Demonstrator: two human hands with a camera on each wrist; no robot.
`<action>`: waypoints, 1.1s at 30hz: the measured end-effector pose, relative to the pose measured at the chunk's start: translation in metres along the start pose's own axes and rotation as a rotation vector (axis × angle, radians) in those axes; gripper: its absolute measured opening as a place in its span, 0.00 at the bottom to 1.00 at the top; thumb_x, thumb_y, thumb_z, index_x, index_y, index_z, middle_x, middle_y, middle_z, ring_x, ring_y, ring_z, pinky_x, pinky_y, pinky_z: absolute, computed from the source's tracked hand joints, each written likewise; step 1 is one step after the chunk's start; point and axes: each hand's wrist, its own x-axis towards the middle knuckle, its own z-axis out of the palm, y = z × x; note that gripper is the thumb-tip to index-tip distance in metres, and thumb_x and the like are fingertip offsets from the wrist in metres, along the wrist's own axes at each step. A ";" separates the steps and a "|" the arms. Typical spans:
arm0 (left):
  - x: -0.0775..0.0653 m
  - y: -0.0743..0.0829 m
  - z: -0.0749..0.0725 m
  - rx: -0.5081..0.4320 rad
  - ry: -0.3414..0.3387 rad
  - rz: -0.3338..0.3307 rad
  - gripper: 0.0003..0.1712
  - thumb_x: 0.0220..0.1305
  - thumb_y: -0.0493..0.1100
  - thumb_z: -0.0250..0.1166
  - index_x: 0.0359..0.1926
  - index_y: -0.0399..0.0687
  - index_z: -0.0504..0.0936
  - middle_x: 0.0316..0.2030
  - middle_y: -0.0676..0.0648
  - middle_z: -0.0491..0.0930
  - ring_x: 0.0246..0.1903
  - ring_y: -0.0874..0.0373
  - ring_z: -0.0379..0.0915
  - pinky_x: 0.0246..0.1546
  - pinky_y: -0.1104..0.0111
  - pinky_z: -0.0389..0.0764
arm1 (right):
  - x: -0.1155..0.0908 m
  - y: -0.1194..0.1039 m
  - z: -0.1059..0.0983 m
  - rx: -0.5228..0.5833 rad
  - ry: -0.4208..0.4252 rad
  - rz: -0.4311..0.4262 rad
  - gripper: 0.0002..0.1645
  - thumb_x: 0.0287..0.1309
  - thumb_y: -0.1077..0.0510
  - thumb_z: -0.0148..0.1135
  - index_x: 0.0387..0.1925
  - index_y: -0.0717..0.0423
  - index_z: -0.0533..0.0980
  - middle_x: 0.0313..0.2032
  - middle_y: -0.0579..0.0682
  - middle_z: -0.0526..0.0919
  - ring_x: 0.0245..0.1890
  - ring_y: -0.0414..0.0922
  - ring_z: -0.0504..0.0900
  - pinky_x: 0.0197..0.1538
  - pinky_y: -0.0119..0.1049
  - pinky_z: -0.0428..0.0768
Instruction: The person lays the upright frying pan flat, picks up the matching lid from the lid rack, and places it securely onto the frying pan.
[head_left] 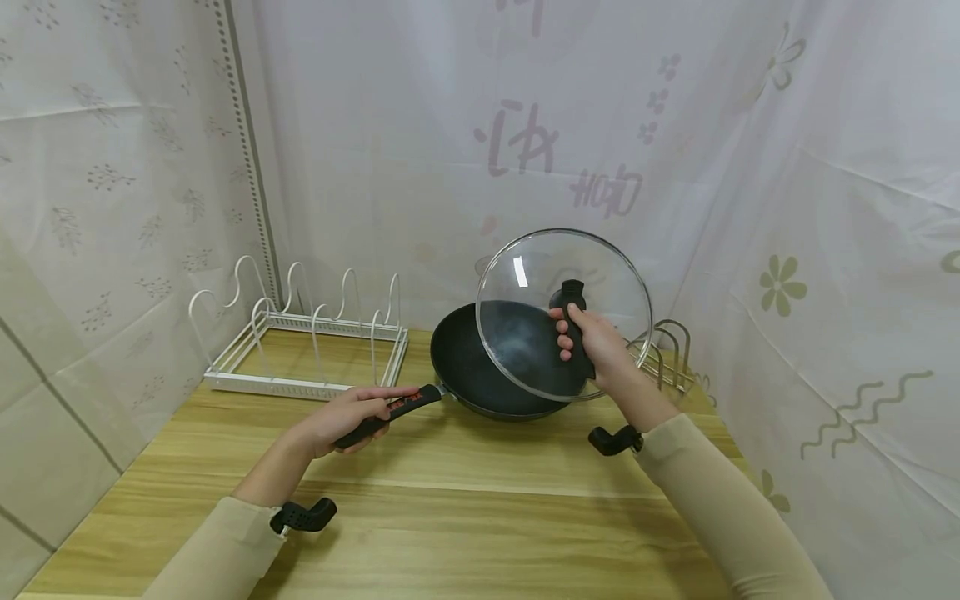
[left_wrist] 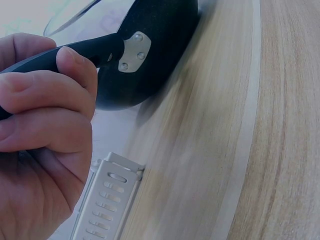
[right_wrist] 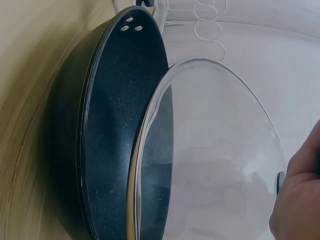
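A black wok [head_left: 468, 367] sits on the wooden table, its long black handle [head_left: 420, 400] pointing toward the front left. Curled round that handle is my left hand [head_left: 341, 422]; the left wrist view shows the fingers wrapped about the handle [left_wrist: 105, 48] behind its riveted metal bracket. My right hand [head_left: 596, 337] grips the black knob handle [head_left: 573, 293] of a round glass lid [head_left: 517, 258] with a metal rim. The lid is tilted up and overlaps the wok's right side in the head view. In the right wrist view, the lid [right_wrist: 215, 130] stands steeply beside the open wok [right_wrist: 115, 130].
On the left of the table [head_left: 450, 517] stands a white wire rack [head_left: 277, 387] with upright loops. A smaller gold-coloured wire rack [head_left: 678, 350] is at the right, partly hidden by the lid and right arm. Patterned white curtains [head_left: 420, 125] hang behind and at both sides.
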 end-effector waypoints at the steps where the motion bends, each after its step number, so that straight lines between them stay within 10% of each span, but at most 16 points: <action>1: 0.000 0.000 0.000 0.000 -0.002 0.003 0.37 0.78 0.39 0.53 0.85 0.47 0.65 0.29 0.49 0.77 0.14 0.64 0.62 0.14 0.74 0.67 | 0.001 0.001 0.000 0.007 0.002 0.006 0.27 0.89 0.42 0.41 0.65 0.59 0.71 0.32 0.41 0.73 0.21 0.35 0.70 0.24 0.25 0.77; 33: -0.001 0.002 0.002 -0.007 0.005 -0.003 0.37 0.77 0.38 0.53 0.85 0.48 0.66 0.28 0.49 0.76 0.13 0.65 0.62 0.14 0.74 0.66 | 0.030 0.019 0.013 0.203 -0.004 0.142 0.26 0.90 0.45 0.39 0.67 0.61 0.68 0.32 0.43 0.73 0.19 0.34 0.68 0.20 0.23 0.73</action>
